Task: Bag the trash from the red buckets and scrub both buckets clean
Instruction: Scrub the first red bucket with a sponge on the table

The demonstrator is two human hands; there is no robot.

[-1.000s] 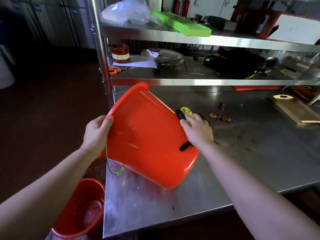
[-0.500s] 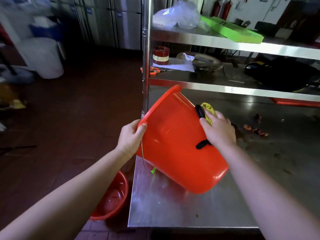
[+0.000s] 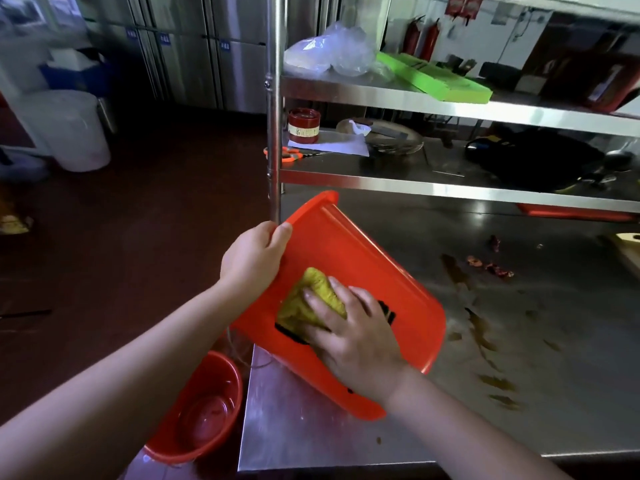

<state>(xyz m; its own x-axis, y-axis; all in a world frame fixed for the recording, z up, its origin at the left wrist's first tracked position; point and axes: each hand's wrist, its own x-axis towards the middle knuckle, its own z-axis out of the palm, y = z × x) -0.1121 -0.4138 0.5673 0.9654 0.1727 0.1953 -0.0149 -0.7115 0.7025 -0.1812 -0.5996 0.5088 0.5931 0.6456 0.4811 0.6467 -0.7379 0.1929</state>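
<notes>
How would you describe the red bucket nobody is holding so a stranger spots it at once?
Find the steel table. Just off its near left corner, lower down, sits a red bucket, mouth up. Unlike the tilted bucket held at the table, no hand touches it.

Place: pretty sure I'm working in a commercial kitchen, back-of-house
Work surface: stainless steel prep table [image 3: 346,431] with food scraps [image 3: 491,268] and brownish smears [image 3: 481,329] on it
Storage: steel shelf rack [image 3: 450,110] over the table, holding a green board [image 3: 446,83], scissors [image 3: 284,154] and a red tin [image 3: 304,125]
Back wall: row of steel fridge-style doors [image 3: 207,64], two fire extinguishers [image 3: 429,36]
Floor: dark red, white bin [image 3: 76,133] off to my left
</notes>
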